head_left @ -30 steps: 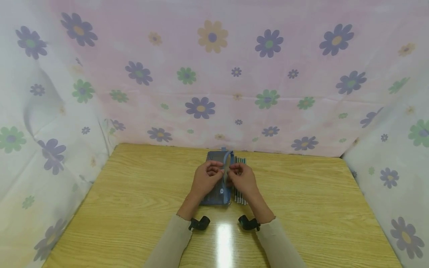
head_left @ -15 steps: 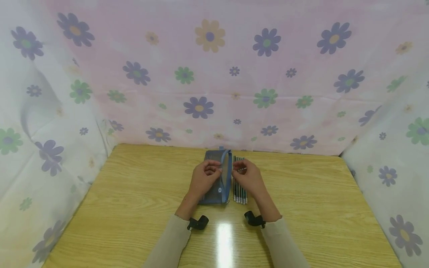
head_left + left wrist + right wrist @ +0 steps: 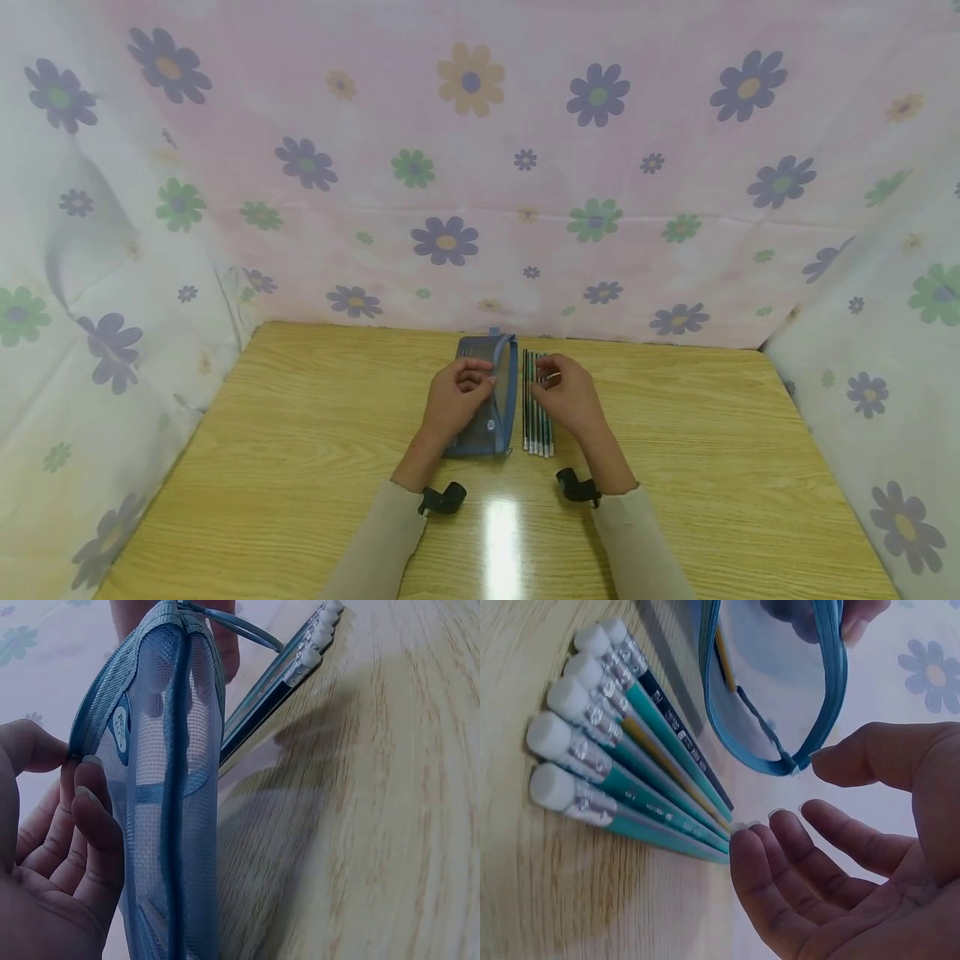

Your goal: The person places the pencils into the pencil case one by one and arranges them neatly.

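A blue mesh zip pencil case (image 3: 480,437) stands on the table with its zipped mouth spread apart. My left hand (image 3: 452,400) pinches one edge of that mouth between thumb and fingertips, as the left wrist view shows beside the small oval label (image 3: 121,726). To the right of the case lies a row of pencils (image 3: 537,432), mostly green, one black and one yellowish, all with white erasers (image 3: 553,787) towards me. Over their far part hovers my right hand (image 3: 570,398), fingers loosely bent, nothing between them. Inside the mouth a thin yellowish stick (image 3: 724,660) shows.
The wood-grain table (image 3: 315,417) ends at a flowered cloth (image 3: 510,183) hung close behind the case and along both sides. Black wrist cameras (image 3: 444,498) sit below each hand.
My right hand has let go of the case's right edge and moved right, over the pencils. The left hand keeps its pinch, and the case's mouth now stays apart.
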Tool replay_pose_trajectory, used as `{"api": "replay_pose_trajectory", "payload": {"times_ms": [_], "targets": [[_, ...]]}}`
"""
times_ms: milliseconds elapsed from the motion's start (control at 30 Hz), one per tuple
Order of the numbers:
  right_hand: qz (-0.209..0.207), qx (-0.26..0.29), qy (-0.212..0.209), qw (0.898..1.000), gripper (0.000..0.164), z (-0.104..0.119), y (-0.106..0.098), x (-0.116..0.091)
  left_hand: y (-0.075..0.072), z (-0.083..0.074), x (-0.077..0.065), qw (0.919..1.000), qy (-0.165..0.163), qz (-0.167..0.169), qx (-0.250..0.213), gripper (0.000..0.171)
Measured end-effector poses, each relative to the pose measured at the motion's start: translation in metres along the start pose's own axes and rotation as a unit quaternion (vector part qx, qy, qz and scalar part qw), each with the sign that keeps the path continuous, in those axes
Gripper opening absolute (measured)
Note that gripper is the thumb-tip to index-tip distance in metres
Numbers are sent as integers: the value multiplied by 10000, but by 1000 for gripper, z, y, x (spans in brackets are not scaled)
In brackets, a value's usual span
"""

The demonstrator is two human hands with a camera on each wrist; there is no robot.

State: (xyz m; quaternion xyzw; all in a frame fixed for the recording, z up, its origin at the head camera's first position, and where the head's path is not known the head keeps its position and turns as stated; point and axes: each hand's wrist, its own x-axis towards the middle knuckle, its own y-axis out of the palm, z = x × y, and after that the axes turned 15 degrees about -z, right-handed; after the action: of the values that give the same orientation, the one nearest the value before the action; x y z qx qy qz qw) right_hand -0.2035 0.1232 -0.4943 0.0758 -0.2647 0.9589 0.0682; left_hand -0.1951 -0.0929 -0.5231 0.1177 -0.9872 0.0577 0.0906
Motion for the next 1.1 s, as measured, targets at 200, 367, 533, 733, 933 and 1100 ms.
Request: {"api": "replay_pose_trajectory", "payload": {"times_ms": [200,367,533,733,933,1100], "targets": [[2,-353,13,9994,47,0,-5,2,1,2,1,10000,-8,-46,-22,23],[6,-708,-35,9975,52,0,-9,2,1,-6,0,10000,-46,-14,-13,24],[36,-902,-51,9959,53,-3,-11,2,-3,-27,-6,10000,4,34,-69,22],[13,-1086,-60,9941,52,-7,-10,3,-3,-32,-9,10000,49,-18,-74,22],[-32,-1263,-13,9920,52,-11,-8,4,-3,-32,-9,10000,-22,-24,-33,21],[-86,-1394,-7,9902,51,-15,-6,5,-2,-31,-8,10000,-25,-34,-15,21]]}}
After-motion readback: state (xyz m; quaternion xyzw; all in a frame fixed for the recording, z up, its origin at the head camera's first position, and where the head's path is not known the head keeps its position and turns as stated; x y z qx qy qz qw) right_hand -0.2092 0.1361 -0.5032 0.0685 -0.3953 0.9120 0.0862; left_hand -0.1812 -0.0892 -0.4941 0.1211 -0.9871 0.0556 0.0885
